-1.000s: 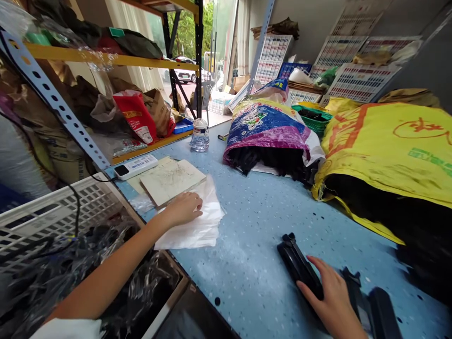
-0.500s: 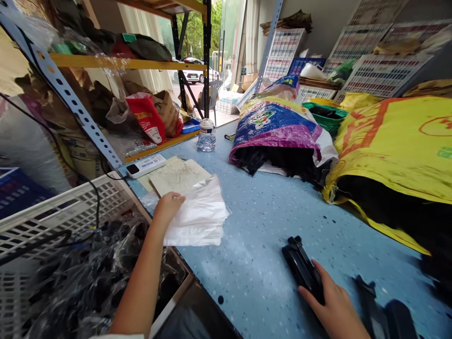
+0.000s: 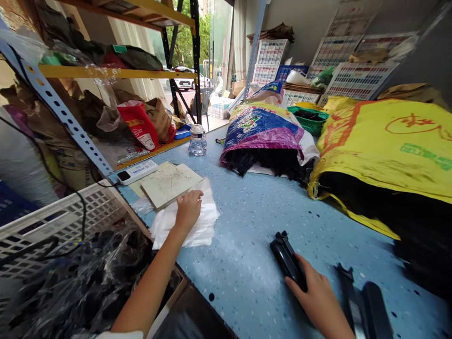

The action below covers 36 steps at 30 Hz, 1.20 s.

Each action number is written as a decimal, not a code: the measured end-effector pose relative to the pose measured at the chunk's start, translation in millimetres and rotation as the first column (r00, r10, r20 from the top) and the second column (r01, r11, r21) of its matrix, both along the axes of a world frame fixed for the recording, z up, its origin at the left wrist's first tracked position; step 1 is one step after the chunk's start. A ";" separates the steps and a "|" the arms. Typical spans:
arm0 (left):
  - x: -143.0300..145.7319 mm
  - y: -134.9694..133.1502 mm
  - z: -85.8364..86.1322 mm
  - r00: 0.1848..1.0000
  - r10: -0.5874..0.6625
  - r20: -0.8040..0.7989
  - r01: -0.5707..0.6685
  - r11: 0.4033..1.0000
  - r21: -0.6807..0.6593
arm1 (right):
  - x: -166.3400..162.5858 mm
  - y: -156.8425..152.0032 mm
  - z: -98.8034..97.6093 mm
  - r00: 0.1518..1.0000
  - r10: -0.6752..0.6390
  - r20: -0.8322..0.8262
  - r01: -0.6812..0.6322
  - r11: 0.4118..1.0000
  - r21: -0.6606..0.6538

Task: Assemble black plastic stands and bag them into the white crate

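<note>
Near the bench's left edge, the left hand (image 3: 189, 210) lay flat, fingers pressing a stack of clear plastic bags (image 3: 187, 223) just beside a beige board (image 3: 169, 183). Toward the near edge, the right hand (image 3: 318, 296) curled around a black clip-like tool (image 3: 287, 259) lying on the blue bench (image 3: 247, 226).

We record a blue speckled table (image 3: 254, 221) carrying a stack of clear plastic bags (image 3: 197, 226), a beige board (image 3: 169, 183) and a white remote-like device (image 3: 137, 170) at its left edge. A water bottle (image 3: 197, 140), a purple woven sack (image 3: 264, 134) and a yellow woven sack (image 3: 388, 146) lie farther back. Two black clamp-like tools (image 3: 286, 256) (image 3: 367, 301) lie on the near side.
</note>
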<state>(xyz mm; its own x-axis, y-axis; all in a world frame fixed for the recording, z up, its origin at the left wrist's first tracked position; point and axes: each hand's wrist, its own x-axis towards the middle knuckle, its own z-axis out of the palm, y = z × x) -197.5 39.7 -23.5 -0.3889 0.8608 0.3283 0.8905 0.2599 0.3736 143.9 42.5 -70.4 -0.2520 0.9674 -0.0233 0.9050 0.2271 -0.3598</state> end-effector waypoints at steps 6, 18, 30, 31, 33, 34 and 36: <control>-21.9 -26.7 -8.9 0.997 0.023 -0.076 -0.016 0.996 0.093 | -1.6 -3.3 2.5 1.000 0.004 -0.014 -0.003 0.999 0.032; -27.4 -6.2 -5.1 0.995 0.096 -0.029 -0.099 0.987 -0.129 | 1.5 -0.3 -2.5 1.000 -0.007 -0.019 0.007 1.000 0.019; -24.8 -13.8 -8.9 0.891 -0.396 0.221 0.443 0.866 -0.231 | -2.1 -2.9 5.7 1.000 0.000 -0.006 0.000 1.000 -0.007; -27.2 -12.7 -9.1 0.885 -0.400 0.241 0.452 0.862 -0.231 | -2.3 -3.2 6.3 1.000 -0.001 -0.003 0.001 1.000 -0.011; -32.7 -10.1 -9.8 0.873 -0.393 0.289 0.462 0.857 -0.228 | -2.7 -3.7 7.1 1.000 -0.003 0.003 0.003 1.000 -0.020; -35.8 -8.9 -10.4 0.868 -0.385 0.315 0.463 0.857 -0.228 | -2.9 -3.9 7.3 1.000 -0.004 0.007 0.004 1.000 -0.025; -42.2 -7.2 -11.8 0.860 -0.361 0.362 0.457 0.860 -0.229 | -3.4 -4.1 7.3 1.000 -0.011 0.017 0.012 0.999 -0.030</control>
<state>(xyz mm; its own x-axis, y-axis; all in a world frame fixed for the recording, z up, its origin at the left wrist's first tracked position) -239.8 32.6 -35.3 -0.0162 0.9990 -0.0407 0.7989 0.0374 0.6003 140.5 38.4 -63.2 -0.2400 0.9691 -0.0569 0.9134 0.2055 -0.3514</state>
